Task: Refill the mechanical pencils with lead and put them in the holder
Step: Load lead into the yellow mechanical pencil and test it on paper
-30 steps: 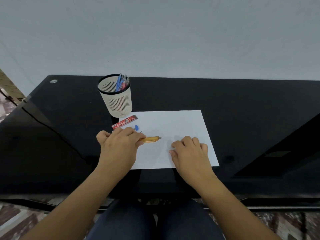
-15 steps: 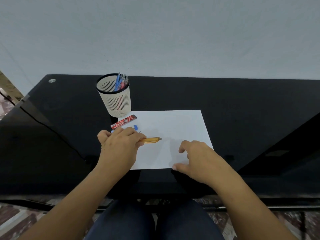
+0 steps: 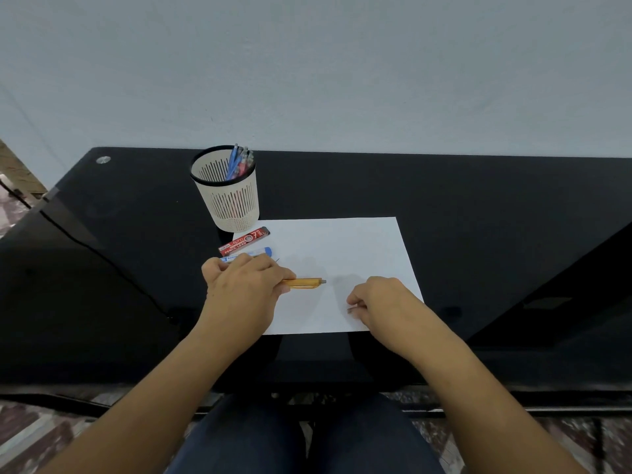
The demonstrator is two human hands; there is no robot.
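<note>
A pale wall (image 3: pixel 307 63) filled the top of the view. Below it ran the glossy black surface (image 3: pixel 461 206), wide and dark, with a thin black cable (image 3: pixel 102 254) trailing across its left side. Both forearms reached in from the bottom over dark trousers (image 3: pixel 307 439).

Dead centre on the surface lay a white sheet of paper (image 3: pixel 342 241), flat, its near edge close to the surface's front edge. Just off the paper's far-left corner stood the holder (image 3: pixel 232 206), a cream slotted cup with a black rim, upright. A bunch of blue and red pencils (image 3: pixel 239 160) leaned against its right wall.

Now the hands. The left hand (image 3: pixel 242 292) sat at the paper's left edge, knuckles up, its grip curled round an orange mechanical pencil (image 3: pixel 304 282). The barrel stuck out to the right, nearly level over the paper, grey end pointing toward the other hand. The right hand (image 3: pixel 379 302) was low over the paper's near-right corner, apart from the pencil, fingers curled under and thumb tucked close to them. Whether that grip pinched anything could not be told.

Between the holder and the left hand lay a red lead box (image 3: pixel 244 240), slanted, right by the holder's base. Just nearer was a blue-capped lead tube (image 3: pixel 254 252), partly hidden by the left fingers. A small metal stud (image 3: pixel 103 160) shone at the surface's far-left corner.
</note>
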